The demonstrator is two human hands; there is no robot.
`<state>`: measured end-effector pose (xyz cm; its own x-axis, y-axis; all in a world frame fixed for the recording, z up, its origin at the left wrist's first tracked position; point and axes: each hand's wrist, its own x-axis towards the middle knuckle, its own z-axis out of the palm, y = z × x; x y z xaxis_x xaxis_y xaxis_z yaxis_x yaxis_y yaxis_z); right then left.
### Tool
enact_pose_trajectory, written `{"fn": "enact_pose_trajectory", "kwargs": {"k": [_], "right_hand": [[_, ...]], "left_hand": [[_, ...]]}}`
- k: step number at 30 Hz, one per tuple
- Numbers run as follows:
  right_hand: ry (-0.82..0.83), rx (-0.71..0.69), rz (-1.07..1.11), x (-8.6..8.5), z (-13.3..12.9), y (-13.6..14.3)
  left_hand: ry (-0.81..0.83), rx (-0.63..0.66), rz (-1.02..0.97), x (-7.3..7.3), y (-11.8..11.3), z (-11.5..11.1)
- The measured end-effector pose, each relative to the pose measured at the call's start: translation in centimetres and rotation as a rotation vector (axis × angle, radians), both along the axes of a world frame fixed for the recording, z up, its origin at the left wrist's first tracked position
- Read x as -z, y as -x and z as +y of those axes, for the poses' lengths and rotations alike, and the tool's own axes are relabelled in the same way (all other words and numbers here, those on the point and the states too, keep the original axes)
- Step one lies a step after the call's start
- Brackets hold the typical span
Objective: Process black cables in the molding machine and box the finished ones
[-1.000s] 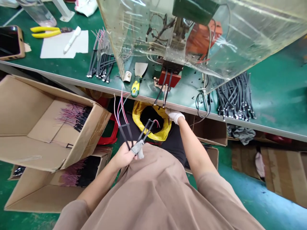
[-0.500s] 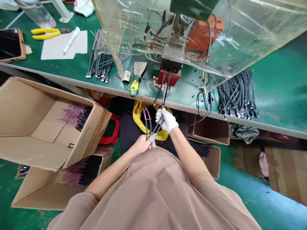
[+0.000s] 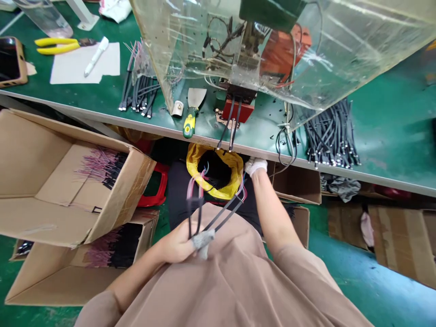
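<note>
My left hand [image 3: 180, 240], with a grey wrap on its thumb, is closed around several black cables [image 3: 222, 217]. Their stripped ends fan out in two groups of pink, red and blue wires above the lap. My right hand [image 3: 256, 166], in a white glove, is at the bench's front edge, right of the yellow-rimmed bag [image 3: 195, 156]; its fingers are mostly hidden. Two black cables [image 3: 235, 125] stick out toward me from the red block [image 3: 245, 111] of the machine, their plug ends over the bench edge.
A clear plastic guard [image 3: 190, 54] covers the machine. A scraper [image 3: 190, 120], yellow pliers [image 3: 61, 45], a white marker [image 3: 96, 56] and a phone [image 3: 9, 61] lie on the green bench. Cable piles [image 3: 332, 136] sit at right. Cardboard boxes [image 3: 136, 190] of cables stand at left.
My right hand has left the cables and moved right to the bench edge. My left hand has drawn back toward my body with the cables, which now spread apart.
</note>
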<state>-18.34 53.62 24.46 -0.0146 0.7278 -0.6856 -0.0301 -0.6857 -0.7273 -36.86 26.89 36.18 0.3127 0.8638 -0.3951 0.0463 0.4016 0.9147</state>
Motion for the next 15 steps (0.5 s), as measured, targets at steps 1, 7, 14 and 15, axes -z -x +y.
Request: {"fn": "enact_pose_trajectory", "kwargs": {"k": [1,7,14,15], "right_hand": [[0.007,-0.028,-0.045,0.0,0.1,-0.7],[0.007,-0.428,-0.150,-4.0,-2.9,-2.4],[-0.534,-0.522,-0.733,-16.4,0.6,-8.7],[-0.648,-0.440,-0.928,-17.0,1.9,-9.7]], "left_hand": [[0.003,-0.044,-0.029,-0.4,0.7,-0.6],[-0.110,-0.588,-0.268,-1.2,2.5,0.9],[-0.256,-0.768,-0.455,-3.6,2.2,6.5],[-0.267,-0.776,-0.471,-3.6,2.0,7.3]]}}
